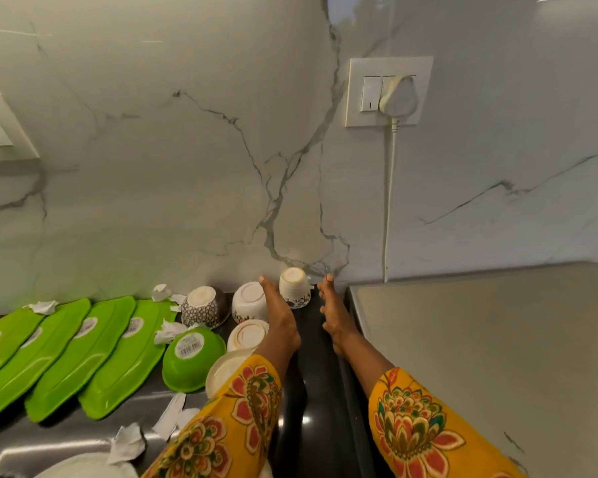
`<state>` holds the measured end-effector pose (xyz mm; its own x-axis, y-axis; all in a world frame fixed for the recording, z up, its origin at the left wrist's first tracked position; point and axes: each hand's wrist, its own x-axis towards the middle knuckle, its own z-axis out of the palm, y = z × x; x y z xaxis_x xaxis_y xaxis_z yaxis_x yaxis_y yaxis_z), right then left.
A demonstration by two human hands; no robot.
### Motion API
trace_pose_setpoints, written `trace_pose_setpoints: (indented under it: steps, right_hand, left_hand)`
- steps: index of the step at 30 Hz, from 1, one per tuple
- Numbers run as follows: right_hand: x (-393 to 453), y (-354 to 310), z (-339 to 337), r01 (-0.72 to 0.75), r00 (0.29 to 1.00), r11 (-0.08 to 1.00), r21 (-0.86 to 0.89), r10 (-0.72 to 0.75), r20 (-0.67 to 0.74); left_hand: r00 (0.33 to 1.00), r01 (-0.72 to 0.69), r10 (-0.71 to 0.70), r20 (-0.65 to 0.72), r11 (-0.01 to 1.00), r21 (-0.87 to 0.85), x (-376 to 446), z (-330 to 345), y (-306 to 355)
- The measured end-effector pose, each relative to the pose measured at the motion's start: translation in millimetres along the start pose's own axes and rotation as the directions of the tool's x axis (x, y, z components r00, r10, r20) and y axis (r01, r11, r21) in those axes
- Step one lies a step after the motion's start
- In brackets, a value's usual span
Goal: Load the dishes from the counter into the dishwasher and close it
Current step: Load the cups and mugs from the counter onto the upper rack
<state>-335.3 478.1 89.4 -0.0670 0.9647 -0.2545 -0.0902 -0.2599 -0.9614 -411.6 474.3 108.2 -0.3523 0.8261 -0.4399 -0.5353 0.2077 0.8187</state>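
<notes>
Two hands, your left hand [279, 313] half hiding an upturned floral cup [294, 288], fingers straight, right hand [332, 317] likewise straight.

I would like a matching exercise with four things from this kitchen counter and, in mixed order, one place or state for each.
Things:
1. green bowl
2. white plug
3. flowered cup
4. green trays

Places or states:
A. in the wall socket
B. four in a row, on the left
C. upside down, barcode label on its base
D. upside down by the wall, between the two hands

Pairs: 1-C, 2-A, 3-D, 4-B
</notes>
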Motion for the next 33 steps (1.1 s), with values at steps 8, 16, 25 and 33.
trace_pose_setpoints:
  steps: [8,16,25,33]
  right_hand:
    - [38,-10,5,0.018,0.998,0.999,0.033,-0.020,0.064]
    - [42,-1,6,-0.013,0.992,0.999,0.048,0.007,0.124]
    - [-4,23,-2,0.005,0.999,0.999,-0.034,-0.004,0.039]
    - [-78,48,-15,-0.003,0.993,1.000,-0.015,0.001,-0.116]
  left_hand:
    - [0.999,-0.034,0.034,0.002,0.998,0.046,28,18,0]
    - [0.998,-0.025,0.024,0.053,0.999,0.033,42,16,-14]
    - [0.997,-0.033,0.034,-0.068,0.999,0.013,-28,-3,-28]
    - [0.992,0.086,-0.093,0.080,0.992,0.088,-76,-42,-70]
